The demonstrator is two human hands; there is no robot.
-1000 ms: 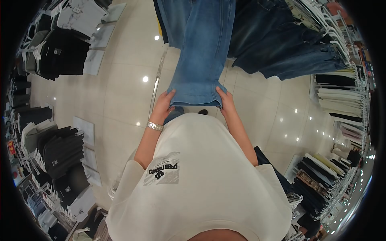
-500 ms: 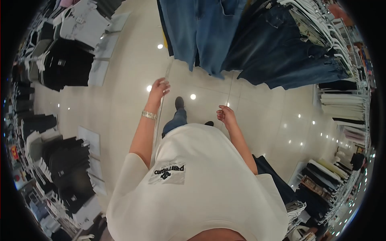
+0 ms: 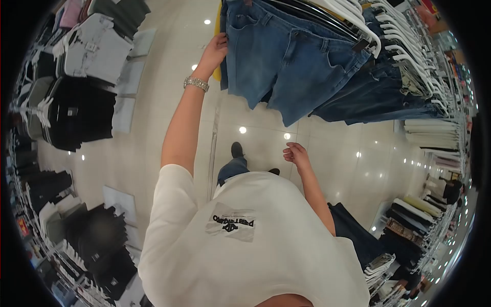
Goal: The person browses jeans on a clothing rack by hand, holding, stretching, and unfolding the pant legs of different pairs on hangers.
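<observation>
Jeans against the left grip

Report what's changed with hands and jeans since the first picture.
Left hand and right hand let go of the blue jeans at the hem; these now hang down. The left then reached forward to their side edge; the right is empty. The metal wristband stays on the left wrist.

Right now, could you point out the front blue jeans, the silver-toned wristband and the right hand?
Front blue jeans (image 3: 290,62), head view: front, below the waistband.
Silver-toned wristband (image 3: 196,83), head view: middle of the band.
Right hand (image 3: 298,155), head view: middle of the hand.
</observation>
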